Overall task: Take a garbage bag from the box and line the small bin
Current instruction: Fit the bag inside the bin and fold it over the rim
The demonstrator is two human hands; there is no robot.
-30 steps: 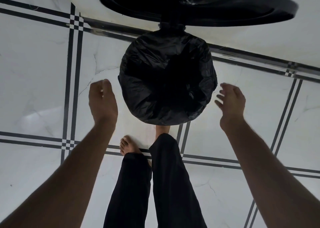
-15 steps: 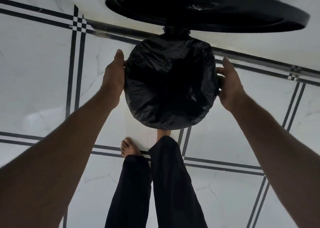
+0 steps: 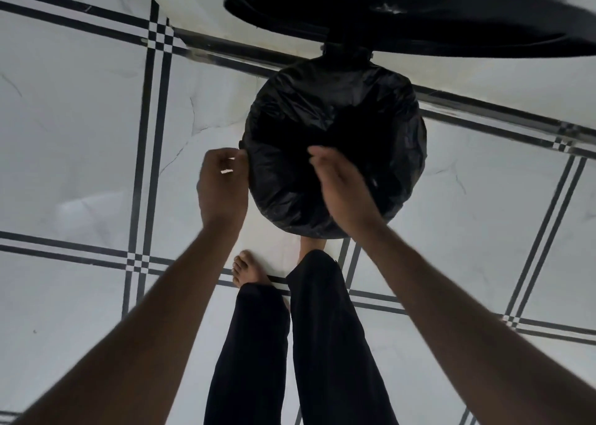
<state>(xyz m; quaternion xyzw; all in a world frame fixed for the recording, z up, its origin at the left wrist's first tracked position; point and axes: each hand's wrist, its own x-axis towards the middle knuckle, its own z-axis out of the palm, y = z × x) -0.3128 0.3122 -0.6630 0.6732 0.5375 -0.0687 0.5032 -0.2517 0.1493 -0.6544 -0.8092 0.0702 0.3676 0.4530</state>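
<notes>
The small round bin stands on the floor, and the black garbage bag [image 3: 354, 118] covers its rim and inside. Its black lid [image 3: 419, 15] is raised behind it. My left hand [image 3: 222, 186] is at the bin's left edge, with fingers and thumb pinched on the bag's edge. My right hand [image 3: 342, 186] hovers over the front of the opening. Its fingers curl down against the plastic, but blur hides whether they grip it. The bag box is out of view.
White marble floor tiles [image 3: 80, 150] with black inlay stripes surround the bin. A black skirting strip [image 3: 483, 115] runs behind it. My legs in dark trousers [image 3: 322, 344] stand close in front. My bare left foot [image 3: 248, 270] shows, and the other foot is partly under the bin.
Both hands have left the bin's sides. The left dropped to the left rim and pinched the bag. The right swung inward over the front of the opening.
</notes>
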